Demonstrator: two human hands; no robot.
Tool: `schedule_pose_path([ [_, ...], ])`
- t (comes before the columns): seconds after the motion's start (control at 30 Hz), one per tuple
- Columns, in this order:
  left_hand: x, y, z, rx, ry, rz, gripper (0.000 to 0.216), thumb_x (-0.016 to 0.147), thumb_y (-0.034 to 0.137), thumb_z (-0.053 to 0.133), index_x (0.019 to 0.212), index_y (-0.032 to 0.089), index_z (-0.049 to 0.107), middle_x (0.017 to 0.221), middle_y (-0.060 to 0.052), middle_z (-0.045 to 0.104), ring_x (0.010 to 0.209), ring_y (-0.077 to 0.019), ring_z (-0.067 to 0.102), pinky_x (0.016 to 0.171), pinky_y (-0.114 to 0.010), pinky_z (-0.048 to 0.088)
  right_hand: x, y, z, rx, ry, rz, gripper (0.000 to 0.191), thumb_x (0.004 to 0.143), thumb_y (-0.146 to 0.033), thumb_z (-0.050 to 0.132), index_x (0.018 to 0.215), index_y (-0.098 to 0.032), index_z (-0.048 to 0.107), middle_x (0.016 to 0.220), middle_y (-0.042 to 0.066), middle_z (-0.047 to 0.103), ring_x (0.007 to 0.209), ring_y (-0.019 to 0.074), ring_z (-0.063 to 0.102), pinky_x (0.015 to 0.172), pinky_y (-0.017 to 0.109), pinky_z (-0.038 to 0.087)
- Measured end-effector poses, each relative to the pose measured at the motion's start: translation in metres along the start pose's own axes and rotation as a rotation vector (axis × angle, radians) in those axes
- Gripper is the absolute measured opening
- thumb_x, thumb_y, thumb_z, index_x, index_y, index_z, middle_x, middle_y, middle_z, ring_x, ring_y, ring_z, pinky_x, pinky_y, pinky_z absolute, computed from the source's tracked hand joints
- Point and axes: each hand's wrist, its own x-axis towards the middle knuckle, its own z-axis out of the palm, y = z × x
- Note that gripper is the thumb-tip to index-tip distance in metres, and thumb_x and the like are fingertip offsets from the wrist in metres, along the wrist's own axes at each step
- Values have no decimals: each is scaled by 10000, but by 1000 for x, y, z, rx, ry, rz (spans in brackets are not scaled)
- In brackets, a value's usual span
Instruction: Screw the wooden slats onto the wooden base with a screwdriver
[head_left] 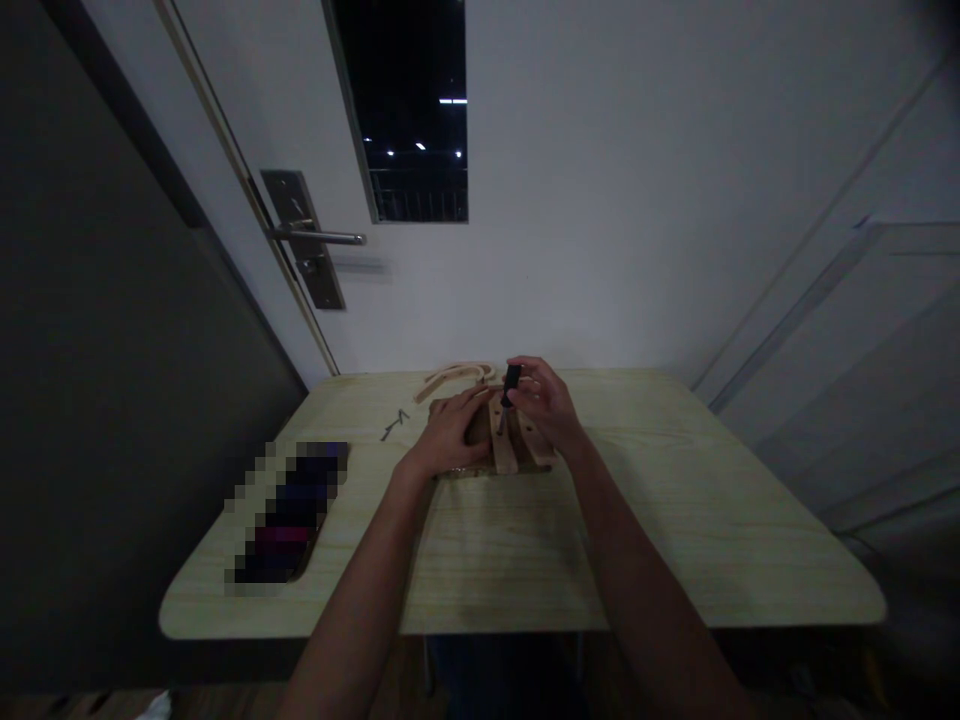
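A small wooden assembly [504, 447] of pale slats on a darker base lies near the far middle of the table [525, 560]. My left hand [450, 432] rests flat on its left side, fingers stretched out, pressing it down. My right hand [546, 400] is closed round the black handle of a screwdriver [510, 385], whose tip points down onto a slat. Curved wooden pieces [457, 378] lie just beyond the hands.
Small dark metal parts [394, 424] lie left of the assembly. A blurred dark object [289, 515] lies near the table's left front edge. Behind the table is a white wall and a door with a metal handle [319, 238].
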Motion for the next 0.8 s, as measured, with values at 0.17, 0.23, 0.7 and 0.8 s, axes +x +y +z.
schedule_pose_path([
  [0.17, 0, 1, -1, -13, 11, 9, 792, 763, 324, 648, 1512, 221, 413, 1604, -154, 417, 1471, -359, 401, 1165, -570, 328, 0, -2, -1, 37, -56, 27, 438, 802, -472, 772, 1160, -277, 613, 1115, 62, 702, 888, 182, 707, 832, 370, 620],
  [0.23, 0, 1, -1, -13, 4, 5, 803, 756, 324, 645, 1516, 227, 407, 1607, -151, 412, 1476, -357, 393, 1166, -574, 326, 0, -1, -1, 20, -32, 40, 462, 780, -474, 792, 1157, -281, 609, 1074, 51, 701, 821, 169, 702, 768, 352, 625],
  [0.7, 1, 1, -1, -5, 3, 2, 791, 759, 324, 641, 1505, 201, 411, 1599, -170, 417, 1469, -363, 402, 1165, -591, 324, 1, -3, -3, 48, -67, 27, 378, 799, -421, 779, 1119, -272, 645, 999, 27, 706, 768, 144, 673, 727, 306, 587],
  [0.8, 1, 1, -1, 0, 4, 0, 788, 756, 322, 640, 1500, 191, 418, 1608, -172, 404, 1469, -360, 404, 1165, -586, 327, 0, -3, -4, 63, -106, 40, 411, 832, -459, 748, 1174, -259, 638, 1022, 52, 732, 870, 183, 707, 793, 348, 595],
])
